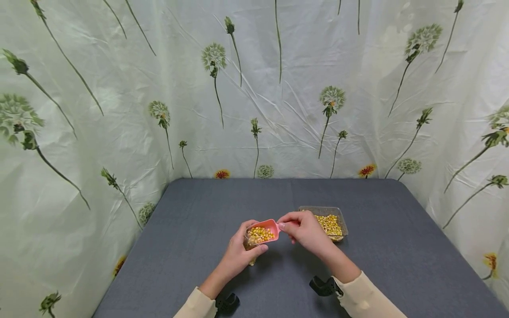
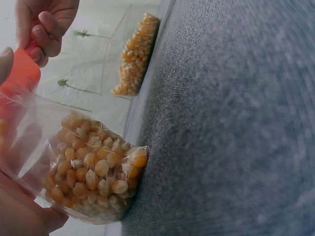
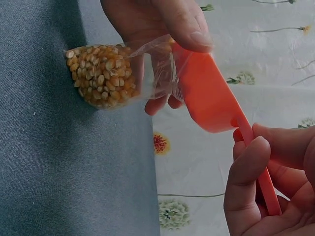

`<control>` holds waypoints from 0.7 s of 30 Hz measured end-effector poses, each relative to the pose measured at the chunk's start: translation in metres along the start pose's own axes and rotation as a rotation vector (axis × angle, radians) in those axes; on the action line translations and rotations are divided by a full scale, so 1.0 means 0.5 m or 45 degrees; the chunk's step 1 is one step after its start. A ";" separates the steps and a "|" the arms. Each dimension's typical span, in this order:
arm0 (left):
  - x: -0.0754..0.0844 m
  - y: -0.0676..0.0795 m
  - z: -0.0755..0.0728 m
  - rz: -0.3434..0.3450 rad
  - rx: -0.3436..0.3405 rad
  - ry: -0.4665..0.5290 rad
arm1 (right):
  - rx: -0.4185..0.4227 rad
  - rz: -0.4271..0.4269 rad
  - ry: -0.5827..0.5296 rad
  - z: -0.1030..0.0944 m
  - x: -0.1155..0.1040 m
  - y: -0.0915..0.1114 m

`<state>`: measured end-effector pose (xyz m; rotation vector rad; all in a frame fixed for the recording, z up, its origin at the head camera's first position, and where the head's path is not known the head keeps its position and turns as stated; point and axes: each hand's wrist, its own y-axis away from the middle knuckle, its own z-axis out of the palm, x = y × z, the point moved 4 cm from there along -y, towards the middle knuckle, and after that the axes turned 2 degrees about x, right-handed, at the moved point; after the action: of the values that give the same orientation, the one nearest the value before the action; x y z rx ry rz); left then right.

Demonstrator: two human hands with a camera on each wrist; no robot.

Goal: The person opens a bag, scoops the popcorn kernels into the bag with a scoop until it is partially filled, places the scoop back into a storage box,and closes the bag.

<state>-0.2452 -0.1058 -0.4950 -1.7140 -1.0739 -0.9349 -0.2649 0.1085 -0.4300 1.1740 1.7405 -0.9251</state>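
Observation:
In the head view my left hand [image 1: 238, 251] grips a clear plastic bag by its upper part. Corn kernels fill the bottom of this bag [image 2: 93, 172], which stands on the table cloth in the left wrist view. Between thumb and fingers, my right hand [image 1: 304, 229] holds the handle of a pink scoop [image 1: 270, 229]. The scoop bowl is at the bag's mouth and carries yellow kernels [image 1: 258, 235]. From the right wrist view, the scoop [image 3: 211, 96] lies partly inside the bag's opening, with the left thumb at its rim.
A clear rectangular container [image 1: 344, 221] with more corn kernels [image 1: 329, 224] stands behind the right hand. Dark grey cloth covers the table [image 1: 222, 203]. A white curtain [image 1: 278, 101] with dandelion prints hangs behind it. Black wrist mounts [image 1: 324, 286] sit under the forearms.

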 end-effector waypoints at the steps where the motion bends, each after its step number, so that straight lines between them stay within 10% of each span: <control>1: 0.000 0.000 0.000 0.004 0.000 0.003 | 0.005 0.007 0.002 0.000 -0.001 0.001; 21: 0.014 0.004 0.004 0.094 0.046 0.034 | 0.152 -0.150 0.203 -0.003 -0.042 0.011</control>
<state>-0.2409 -0.1027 -0.4900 -1.6954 -0.9977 -0.8844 -0.2552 0.1043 -0.4107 1.2627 1.9212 -1.0421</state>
